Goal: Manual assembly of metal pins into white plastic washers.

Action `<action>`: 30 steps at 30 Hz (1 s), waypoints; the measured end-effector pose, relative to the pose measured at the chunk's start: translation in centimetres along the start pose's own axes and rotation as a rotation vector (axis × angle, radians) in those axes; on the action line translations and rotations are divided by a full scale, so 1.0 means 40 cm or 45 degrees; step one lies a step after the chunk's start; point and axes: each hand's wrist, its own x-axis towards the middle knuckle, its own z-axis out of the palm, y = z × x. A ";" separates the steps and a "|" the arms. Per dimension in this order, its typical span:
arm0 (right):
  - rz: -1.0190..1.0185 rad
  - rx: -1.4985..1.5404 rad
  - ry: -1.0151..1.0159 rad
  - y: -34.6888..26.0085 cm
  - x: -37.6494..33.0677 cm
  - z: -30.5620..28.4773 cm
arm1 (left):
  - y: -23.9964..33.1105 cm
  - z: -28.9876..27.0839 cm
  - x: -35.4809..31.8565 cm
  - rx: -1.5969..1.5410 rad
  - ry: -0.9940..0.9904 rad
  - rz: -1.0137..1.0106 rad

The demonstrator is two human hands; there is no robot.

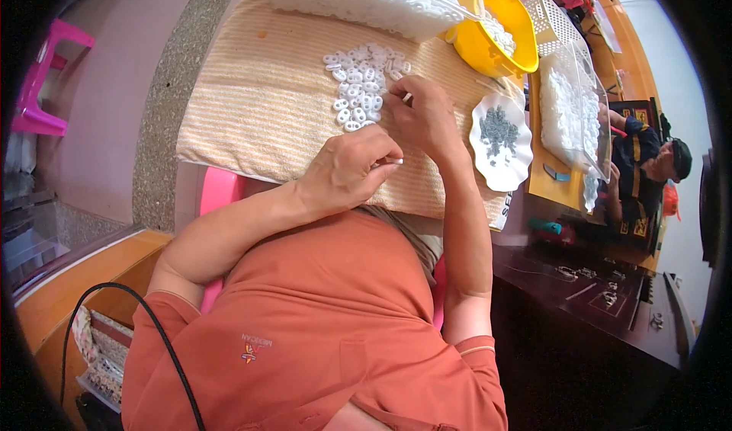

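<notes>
Both hands, left hand (347, 170) and right hand (421, 115), pinch small white rings (362, 88) over a towel (259, 103)

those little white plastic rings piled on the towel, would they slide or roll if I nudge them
The white rings look flat and small, so probably light and unlikely to roll. The ribbed towel likely keeps them from sliding. The right hand touches the pile's edge.

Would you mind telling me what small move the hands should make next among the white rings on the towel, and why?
Probably the right hand should pick one more ring from the white rings and bring it to the left hand. The right fingertips sit at the pile's edge holding something thin, while the left pinches a small white piece close by. What either piece is cannot be told.
</notes>
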 end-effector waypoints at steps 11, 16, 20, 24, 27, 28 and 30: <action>0.417 1.000 0.082 -0.026 -0.135 -0.040 | 0.022 0.005 0.003 -0.146 0.201 -0.194; 0.345 1.284 0.116 -0.075 -0.173 -0.030 | 0.009 0.003 0.005 -0.896 0.135 -0.510; 0.246 1.293 0.176 -0.081 -0.192 -0.027 | 0.005 0.004 0.007 -1.069 0.080 -0.625; 0.162 1.304 0.208 -0.085 -0.207 -0.015 | 0.004 0.006 0.005 -1.177 0.107 -0.710; 0.031 1.006 0.231 -0.089 -0.218 -0.016 | 0.011 0.007 0.004 -1.226 0.146 -0.738; 0.037 0.998 0.236 -0.091 -0.222 -0.022 | 0.013 0.008 0.002 -1.194 0.136 -0.753; -0.026 0.863 0.248 -0.100 -0.229 -0.034 | 0.017 0.011 -0.001 -1.165 0.122 -0.766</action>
